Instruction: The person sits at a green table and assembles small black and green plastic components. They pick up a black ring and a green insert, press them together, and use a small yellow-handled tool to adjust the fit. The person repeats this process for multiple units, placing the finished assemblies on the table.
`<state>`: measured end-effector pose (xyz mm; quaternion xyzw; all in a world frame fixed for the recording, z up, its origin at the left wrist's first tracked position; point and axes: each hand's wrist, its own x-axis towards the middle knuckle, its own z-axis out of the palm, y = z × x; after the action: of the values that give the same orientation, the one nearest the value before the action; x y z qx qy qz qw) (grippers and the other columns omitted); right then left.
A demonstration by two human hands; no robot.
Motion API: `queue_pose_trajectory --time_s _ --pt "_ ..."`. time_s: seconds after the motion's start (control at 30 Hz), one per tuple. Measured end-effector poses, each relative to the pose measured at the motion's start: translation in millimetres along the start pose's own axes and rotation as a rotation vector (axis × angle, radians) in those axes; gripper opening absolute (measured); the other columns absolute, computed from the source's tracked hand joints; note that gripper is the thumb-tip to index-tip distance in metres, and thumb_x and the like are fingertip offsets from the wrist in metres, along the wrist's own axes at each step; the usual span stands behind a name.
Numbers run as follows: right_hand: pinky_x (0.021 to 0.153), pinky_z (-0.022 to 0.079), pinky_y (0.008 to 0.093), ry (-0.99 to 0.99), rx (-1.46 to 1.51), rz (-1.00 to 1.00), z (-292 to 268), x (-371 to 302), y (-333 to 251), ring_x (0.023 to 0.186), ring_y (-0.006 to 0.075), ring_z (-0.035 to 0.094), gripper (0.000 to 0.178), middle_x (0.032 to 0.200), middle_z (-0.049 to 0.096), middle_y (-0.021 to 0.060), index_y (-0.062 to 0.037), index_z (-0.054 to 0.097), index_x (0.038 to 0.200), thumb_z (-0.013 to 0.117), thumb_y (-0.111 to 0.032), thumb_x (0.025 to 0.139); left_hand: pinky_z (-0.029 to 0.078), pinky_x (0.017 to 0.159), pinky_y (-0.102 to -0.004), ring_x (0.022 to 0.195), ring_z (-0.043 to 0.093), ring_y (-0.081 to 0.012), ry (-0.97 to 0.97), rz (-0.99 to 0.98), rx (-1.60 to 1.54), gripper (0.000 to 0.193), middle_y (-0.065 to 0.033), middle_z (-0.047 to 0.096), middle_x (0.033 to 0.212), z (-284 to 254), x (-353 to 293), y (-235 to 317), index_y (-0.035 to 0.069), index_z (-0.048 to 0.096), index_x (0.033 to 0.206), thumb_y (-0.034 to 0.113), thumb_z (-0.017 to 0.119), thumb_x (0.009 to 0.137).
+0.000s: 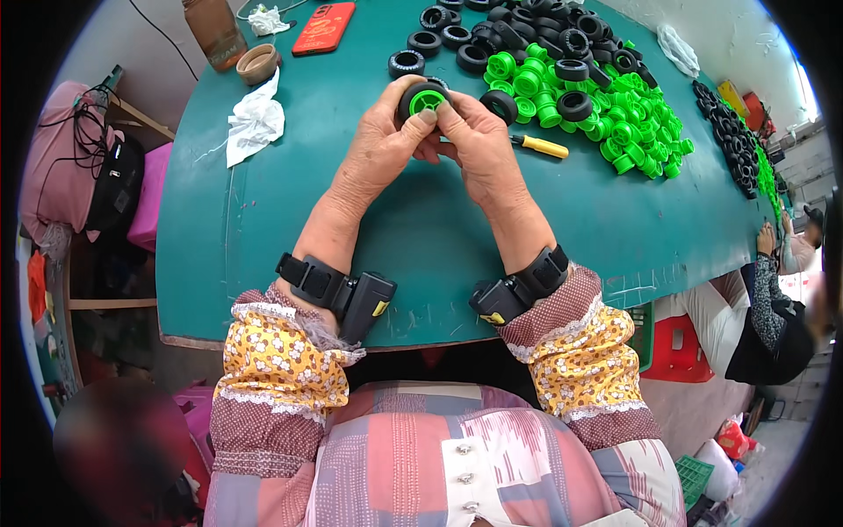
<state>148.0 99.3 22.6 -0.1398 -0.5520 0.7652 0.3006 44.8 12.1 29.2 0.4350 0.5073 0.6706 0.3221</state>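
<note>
Head view: our left hand (392,132) and right hand (479,140) together, clamped on a black tyre (408,104) with green spoked rim (428,101); yellow-handled tool (544,147) just beside, on green counter (263,220).

Head-height fisheye, downward over table (237,255)

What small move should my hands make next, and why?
Perhaps turn the ring-shaped black rubber tyre slightly to check its fit around the spoked green plastic wheel: your left hand and right hand hold and partly cover them, so I can't tell whether the wheel is seated all round.
</note>
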Motion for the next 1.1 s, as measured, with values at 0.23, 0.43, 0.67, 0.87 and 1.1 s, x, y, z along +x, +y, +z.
queue_pose_trajectory --time_s 0.23,0.43,0.67,0.87,1.1 --pt "0.054 0.048 0.0233 0.007 0.040 -0.059 -11 7 1 0.060 0.0104 0.057 0.025 0.081 0.060 0.0040 -0.0007 0.056 0.108 0.054 -0.018 0.089 0.050 0.054 -0.0238 0.061 0.056 -0.0109 0.040 -0.002 0.149 0.036 -0.0076 0.057 0.086 3 11 -4 0.002 0.045 0.120 0.010 0.056 0.087" --pt "0.066 0.049 0.0272 0.118 -0.384 -0.149 -12 14 10 0.077 0.0129 0.059 0.037 0.090 0.061 0.0080 0.0027 0.054 0.109 0.059 -0.024 0.084 0.049 0.062 -0.0293 0.076 0.060 -0.0172 0.163 0.134 0.536 0.039 -0.0105 0.059 0.092 -5 12 -16 0.002 0.048 0.117 0.015 0.061 0.083" --pt "0.064 0.049 0.0288 0.162 -0.517 -0.285 -12 15 22 0.072 0.0160 0.061 0.038 0.079 0.063 0.0133 0.0025 0.055 0.104 0.067 -0.019 0.076 0.046 0.062 -0.0362 0.071 0.061 -0.0310 0.231 0.260 0.887 0.026 -0.0143 0.061 0.077 0 10 -19 0.005 0.057 0.099 0.021 0.064 0.080" --pt "0.064 0.047 0.0265 0.162 -0.351 -0.233 -14 13 29 0.073 0.0106 0.057 0.044 0.081 0.062 0.0075 0.0018 0.053 0.107 0.070 -0.023 0.075 0.045 0.071 -0.0355 0.083 0.056 -0.0326 0.135 0.366 0.895 0.026 -0.0156 0.057 0.091 3 6 -11 0.001 0.055 0.099 0.011 0.063 0.076" --pt "0.066 0.052 0.0278 0.010 -0.187 -0.071 -15 5 6 0.077 0.0136 0.061 0.039 0.091 0.061 0.0063 -0.0028 0.053 0.115 0.061 -0.024 0.082 0.048 0.075 -0.0305 0.092 0.060 -0.0208 0.164 0.369 0.568 0.039 -0.0120 0.062 0.101 3 10 -23 0.000 0.054 0.113 0.018 0.062 0.079"
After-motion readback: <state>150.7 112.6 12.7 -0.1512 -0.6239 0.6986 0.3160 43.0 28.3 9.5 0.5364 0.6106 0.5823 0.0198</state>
